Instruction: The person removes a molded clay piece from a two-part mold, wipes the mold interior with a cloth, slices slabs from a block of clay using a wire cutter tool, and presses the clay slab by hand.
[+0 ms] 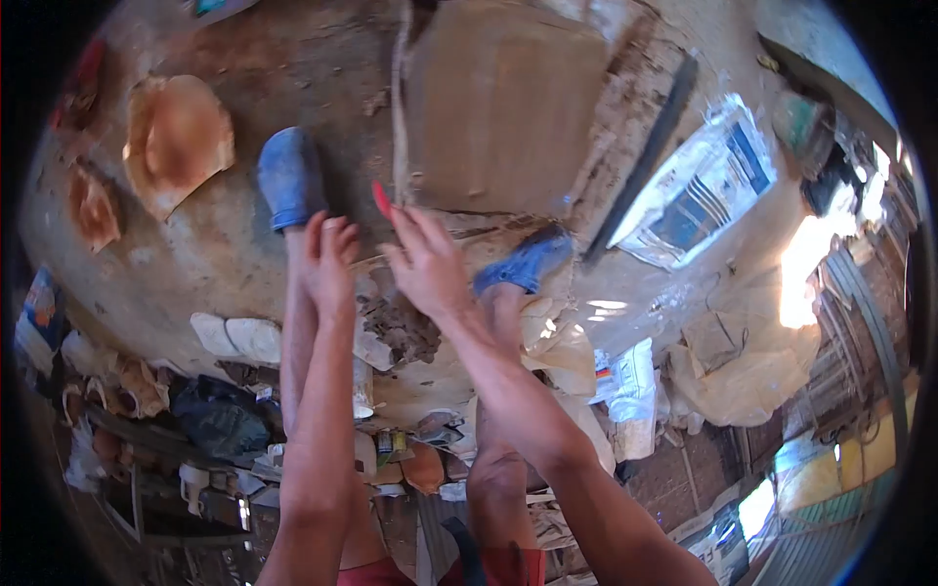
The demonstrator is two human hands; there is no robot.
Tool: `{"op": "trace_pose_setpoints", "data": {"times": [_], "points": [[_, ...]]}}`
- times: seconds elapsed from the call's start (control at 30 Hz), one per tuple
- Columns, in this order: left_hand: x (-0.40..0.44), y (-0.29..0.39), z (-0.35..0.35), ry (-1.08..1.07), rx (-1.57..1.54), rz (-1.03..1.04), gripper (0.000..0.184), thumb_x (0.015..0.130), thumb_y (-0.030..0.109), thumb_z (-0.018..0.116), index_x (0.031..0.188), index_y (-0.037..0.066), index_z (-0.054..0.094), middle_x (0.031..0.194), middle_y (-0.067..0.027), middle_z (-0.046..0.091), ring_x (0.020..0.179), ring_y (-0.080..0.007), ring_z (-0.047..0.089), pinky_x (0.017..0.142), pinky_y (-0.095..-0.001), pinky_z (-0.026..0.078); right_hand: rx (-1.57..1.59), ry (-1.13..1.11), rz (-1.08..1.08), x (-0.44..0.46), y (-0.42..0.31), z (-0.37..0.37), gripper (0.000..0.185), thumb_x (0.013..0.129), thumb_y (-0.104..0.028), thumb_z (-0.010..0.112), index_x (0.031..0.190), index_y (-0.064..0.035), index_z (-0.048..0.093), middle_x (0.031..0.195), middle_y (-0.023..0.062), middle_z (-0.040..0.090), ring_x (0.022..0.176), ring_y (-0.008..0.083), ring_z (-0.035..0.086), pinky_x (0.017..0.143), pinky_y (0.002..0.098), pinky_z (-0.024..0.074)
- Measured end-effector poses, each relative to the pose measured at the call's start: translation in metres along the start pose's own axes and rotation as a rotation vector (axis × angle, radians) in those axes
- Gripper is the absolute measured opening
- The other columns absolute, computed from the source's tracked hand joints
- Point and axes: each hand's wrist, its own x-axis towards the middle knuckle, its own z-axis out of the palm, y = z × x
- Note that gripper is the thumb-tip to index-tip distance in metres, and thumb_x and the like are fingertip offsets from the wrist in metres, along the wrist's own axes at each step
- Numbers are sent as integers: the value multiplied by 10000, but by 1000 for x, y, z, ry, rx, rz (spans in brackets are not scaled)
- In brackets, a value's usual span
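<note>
My right hand [426,266] holds a small red tool [381,198] between thumb and fingers, its tip pointing up and left. It is just below the left corner of a flat, smooth brown slab [503,107] lying on the ground. My left hand [330,259] hangs beside my lower leg, near a blue shoe [290,179], fingers apart and slightly curled, with nothing visible in them. A second blue shoe [528,262] stands below the slab's lower edge. Between my legs lies a crumbly brown heap [396,317].
Broken orange-brown pottery pieces [181,142] lie at the upper left. A long dark bar [640,161] and a white-and-blue printed sack [699,190] are right of the slab. Bags, a black plastic bag [220,418] and other clutter stand behind my feet.
</note>
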Motion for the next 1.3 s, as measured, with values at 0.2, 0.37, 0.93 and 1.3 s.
{"op": "trace_pose_setpoints", "data": {"times": [0.2,0.37,0.93,1.3], "points": [[-17,-17,-3,198,236,201,527,1039,203,643,1510,96,433,1304,-118,619,1054,-206,674,871,-344,552,-190,394,227,3,93,-91,295,907,-119,715,1183,-16,698,1121,165,685,1056,377,641,930,439,529],[-40,-40,33,143,486,436,562,1022,127,644,1534,73,417,1312,-110,626,1038,-170,654,877,-299,531,-499,432,669,-22,277,-170,461,940,-221,718,1331,-11,593,1227,236,632,1169,423,602,1002,502,482],[-154,-46,424,-785,402,202,475,1029,313,631,1373,-13,620,1168,-109,688,997,-152,659,852,-317,546,501,274,751,-157,155,-269,269,1036,-240,584,1149,5,593,722,94,586,616,218,591,579,381,476],[-236,2,424,-1011,233,-233,128,1044,234,646,978,127,665,824,39,628,688,-68,559,658,-251,467,204,454,556,-252,124,-278,462,917,-294,771,1179,24,562,904,180,589,803,357,589,735,449,488]]}}
